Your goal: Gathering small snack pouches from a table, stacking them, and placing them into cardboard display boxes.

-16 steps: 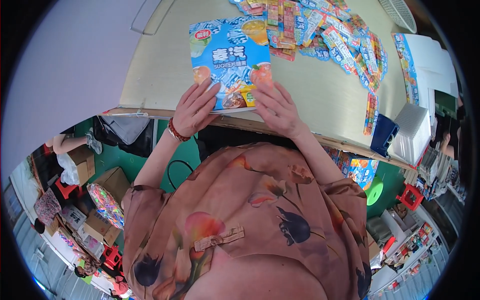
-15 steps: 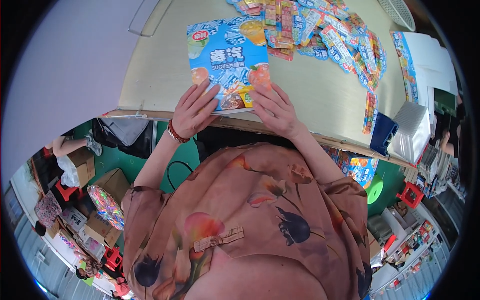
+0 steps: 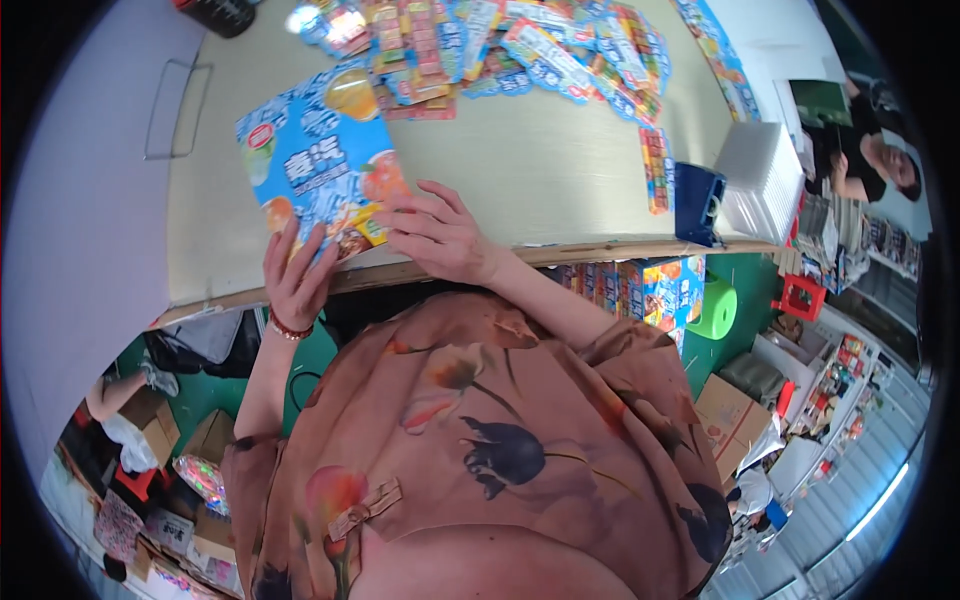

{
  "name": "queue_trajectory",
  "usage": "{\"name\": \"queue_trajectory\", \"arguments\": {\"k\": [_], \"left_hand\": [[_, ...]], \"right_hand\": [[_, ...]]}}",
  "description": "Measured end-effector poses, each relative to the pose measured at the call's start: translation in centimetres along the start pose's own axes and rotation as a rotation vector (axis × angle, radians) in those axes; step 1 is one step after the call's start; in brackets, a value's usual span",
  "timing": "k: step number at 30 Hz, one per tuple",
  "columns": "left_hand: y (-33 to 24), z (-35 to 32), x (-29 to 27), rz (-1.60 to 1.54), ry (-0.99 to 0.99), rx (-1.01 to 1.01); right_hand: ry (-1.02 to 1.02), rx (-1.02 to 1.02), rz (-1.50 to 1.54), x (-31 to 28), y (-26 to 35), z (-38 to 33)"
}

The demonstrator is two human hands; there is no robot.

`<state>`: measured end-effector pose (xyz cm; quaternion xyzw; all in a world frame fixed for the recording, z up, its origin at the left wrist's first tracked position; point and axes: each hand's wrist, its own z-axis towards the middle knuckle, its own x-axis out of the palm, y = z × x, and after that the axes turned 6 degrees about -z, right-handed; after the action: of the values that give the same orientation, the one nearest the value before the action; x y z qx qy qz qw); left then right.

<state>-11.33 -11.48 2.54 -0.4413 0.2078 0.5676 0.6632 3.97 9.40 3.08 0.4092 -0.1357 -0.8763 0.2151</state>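
Observation:
A blue flat carton [image 3: 315,165] printed with fruit drinks lies tilted on the table, its near corner by the front edge. My left hand [image 3: 297,278], with a red beaded bracelet on its wrist, grips the carton's near left edge. Its fingers rest on the printed face, and the thumb is hard to make out. At the carton's right lower edge, the fingers of my right hand [image 3: 437,235] are stretched out and apart, their tips touching it. Beyond the carton lies a heap of colourful blister candy packs [image 3: 545,55].
A single candy pack [image 3: 656,170] lies beside a dark blue holder [image 3: 698,203] and a stack of clear plastic trays [image 3: 760,185] at the right. A wire frame [image 3: 180,110] is at the left, a dark cup [image 3: 222,14] behind it. Printed cartons [image 3: 660,290] sit under the table. Another person [image 3: 875,160] is at far right.
The view has swung right, so the table's things appear further left. My right hand has loosened from the carton's near edge and shifted to its right side, fingers spreading. The left hand stays on it.

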Motion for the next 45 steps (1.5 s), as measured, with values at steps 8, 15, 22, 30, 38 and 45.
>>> {"name": "queue_trajectory", "arguments": {"k": [8,15,22,30,38,45], "left_hand": [[-1.0,-0.3,0.3,0.002,-0.038,-0.051],[-1.0,-0.4,0.6,0.007,-0.023,-0.033],[-1.1,-0.6,1.0,0.015,-0.041,-0.055],[-1.1,-0.5,1.0,0.02,-0.051,-0.056],[-2.6,0.6,0.6,0.07,-0.082,-0.094],[-6.2,3.1,4.6,0.062,-0.159,-0.133]], "right_hand": [[-0.854,1.104,-0.746,-20.4,-7.7,-11.7],[-0.335,1.756,-0.255,-33.5,-9.3,-19.8],[-0.553,1.629,0.042,-34.9,-9.2,-21.3],[-0.72,1.552,0.214,-33.2,-5.9,-27.2],[-1.039,1.633,0.397,-22.7,-5.6,-21.8],[-0.364,1.354,0.972,-11.2,2.9,-3.2]]}}
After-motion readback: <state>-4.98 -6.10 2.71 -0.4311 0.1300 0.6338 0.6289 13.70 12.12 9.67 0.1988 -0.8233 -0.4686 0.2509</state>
